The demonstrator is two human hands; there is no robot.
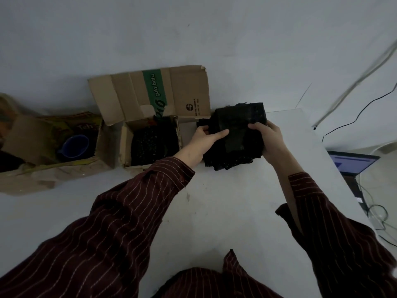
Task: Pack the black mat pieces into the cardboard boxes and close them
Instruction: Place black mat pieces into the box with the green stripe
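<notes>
The stack of black mat pieces [236,136] sits at the far right part of the table [214,211], held between both hands. The left hand [202,143] grips its left edge, thumb laid across the top and fingers tucked out of sight beneath or behind. The right hand [270,140] clasps the right edge, fingers curled over the top and the palm against the side. Squeezing from both sides likely keeps the loose, uneven pieces together as one bundle. The near edges fan out raggedly, so a one-handed hold would probably let some slip. Whether the bundle rests on the table or is just lifted cannot be told.

Just left of the stack stands an open box [126,145], its far flap [150,93] with a green band folded back against the wall. That leaves the mouth free for loading. Dark mat pieces [154,145] already fill much of it, so this bundle seems meant to go on top. The flaps are not yet closed.

Further left a second box [28,138] lies open with a blue cup [73,147] inside. Off the right edge of the table are a laptop [354,162] with a lit screen and a black cable [354,119].
</notes>
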